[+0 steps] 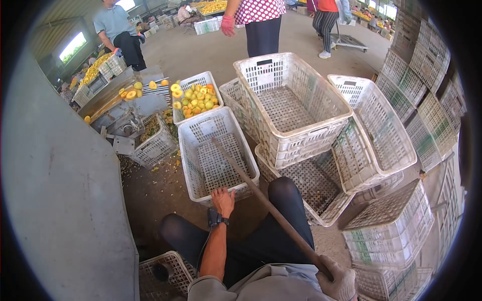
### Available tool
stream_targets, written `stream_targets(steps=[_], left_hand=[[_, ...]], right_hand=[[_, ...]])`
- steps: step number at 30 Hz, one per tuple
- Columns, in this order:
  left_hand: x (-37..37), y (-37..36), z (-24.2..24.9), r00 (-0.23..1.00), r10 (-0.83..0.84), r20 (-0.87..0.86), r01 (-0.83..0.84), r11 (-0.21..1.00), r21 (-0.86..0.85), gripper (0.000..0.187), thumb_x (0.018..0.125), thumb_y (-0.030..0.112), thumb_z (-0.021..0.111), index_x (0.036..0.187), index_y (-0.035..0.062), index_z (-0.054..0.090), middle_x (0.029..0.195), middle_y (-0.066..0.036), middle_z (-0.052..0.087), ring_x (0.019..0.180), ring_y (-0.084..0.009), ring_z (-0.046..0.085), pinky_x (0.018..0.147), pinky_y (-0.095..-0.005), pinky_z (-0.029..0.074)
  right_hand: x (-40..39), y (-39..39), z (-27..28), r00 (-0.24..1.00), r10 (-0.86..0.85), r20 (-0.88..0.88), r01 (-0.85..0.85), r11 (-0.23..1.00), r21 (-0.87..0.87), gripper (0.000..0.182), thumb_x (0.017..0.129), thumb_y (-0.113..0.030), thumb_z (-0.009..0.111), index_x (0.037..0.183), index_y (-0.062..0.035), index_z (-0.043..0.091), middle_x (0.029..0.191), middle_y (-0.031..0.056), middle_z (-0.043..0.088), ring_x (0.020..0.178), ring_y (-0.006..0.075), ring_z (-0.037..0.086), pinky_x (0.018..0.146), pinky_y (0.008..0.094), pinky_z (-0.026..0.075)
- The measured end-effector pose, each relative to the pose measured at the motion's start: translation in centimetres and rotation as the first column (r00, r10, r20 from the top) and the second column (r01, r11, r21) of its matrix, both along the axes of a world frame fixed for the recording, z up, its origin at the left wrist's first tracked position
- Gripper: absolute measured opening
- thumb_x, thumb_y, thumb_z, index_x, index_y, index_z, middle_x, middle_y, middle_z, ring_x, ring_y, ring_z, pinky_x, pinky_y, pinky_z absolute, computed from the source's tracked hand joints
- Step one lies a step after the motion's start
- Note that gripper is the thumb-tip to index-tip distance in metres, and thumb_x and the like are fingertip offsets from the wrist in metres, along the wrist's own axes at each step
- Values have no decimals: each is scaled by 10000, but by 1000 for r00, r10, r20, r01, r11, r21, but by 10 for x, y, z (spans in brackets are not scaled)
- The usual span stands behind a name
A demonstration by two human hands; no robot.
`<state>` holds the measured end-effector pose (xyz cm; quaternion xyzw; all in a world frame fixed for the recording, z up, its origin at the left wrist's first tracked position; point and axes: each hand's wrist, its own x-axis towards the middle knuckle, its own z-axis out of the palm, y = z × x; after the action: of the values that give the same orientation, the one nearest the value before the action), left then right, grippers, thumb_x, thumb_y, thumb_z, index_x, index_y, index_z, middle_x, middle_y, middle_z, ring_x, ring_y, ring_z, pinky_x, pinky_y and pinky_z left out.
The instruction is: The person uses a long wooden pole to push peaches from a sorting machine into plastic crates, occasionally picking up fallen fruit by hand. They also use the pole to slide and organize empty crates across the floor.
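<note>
My left hand (223, 201), bare with a dark device strapped at the wrist, has its fingers hooked over the near rim of a white plastic crate (244, 184). That crate stands on the floor before my knees, and its slotted bottom is visible. A long wooden stick (271, 206) slants across my right thigh, its far tip over the crate's inside. In a light work glove, my right hand (336, 279) is wrapped round the stick's near end. Just beyond, another crate (217, 82) holds yellow-orange and greenish fruit (198, 99), seemingly peaches.
Crates are stacked in front (306, 131) and to the right (396, 228). A metal machine (133, 113) carries fruit pieces at left, above a scrap crate (155, 148). A grey metal panel (65, 175) fills the left side. Several people stand farther off.
</note>
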<state>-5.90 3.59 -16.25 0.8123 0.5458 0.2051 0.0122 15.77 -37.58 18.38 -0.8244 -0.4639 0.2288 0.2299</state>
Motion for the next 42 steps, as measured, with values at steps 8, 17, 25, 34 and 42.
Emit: stream_targets(steps=[8,17,25,34,42], left_hand=[[0,1,-2,1000,1,3,-1,1000,5,426,953,397,698,1011,-24,669,1013,-226,646,1054,-386,561,1003,-522,397],[-1,1,-3,1000,-13,16,12,999,30,424,954,394,703,1007,-26,663,992,-220,632,1039,-392,553,992,-528,395],[-1,2,-3,1000,-22,21,21,999,42,418,952,390,709,1013,-21,659,978,-215,627,1025,-390,551,984,-532,397],[-1,1,-2,999,-23,26,22,999,49,401,955,385,702,995,-11,655,971,-208,621,1022,-385,552,973,-528,396],[-1,1,-2,999,-26,29,25,998,51,388,949,374,703,983,-10,660,968,-208,622,1016,-386,557,972,-520,401]], right_hand=[[1,-1,1,998,-37,-59,32,997,-76,491,888,-153,719,1376,-177,672,1056,228,738,882,386,753,744,475,597],[0,-1,0,998,-33,-45,30,998,-57,492,890,-157,714,1380,-183,670,1060,225,739,888,378,755,752,475,599],[1,-1,0,998,-31,-57,29,999,-43,486,893,-158,715,1377,-168,673,1105,216,739,916,367,758,773,460,602],[1,-1,0,998,-31,-57,29,999,-34,483,897,-162,717,1378,-172,670,1088,219,740,914,369,757,760,462,602],[0,-1,1,998,-37,-48,35,998,-44,483,896,-170,718,1376,-191,671,1044,222,739,870,381,755,729,480,597]])
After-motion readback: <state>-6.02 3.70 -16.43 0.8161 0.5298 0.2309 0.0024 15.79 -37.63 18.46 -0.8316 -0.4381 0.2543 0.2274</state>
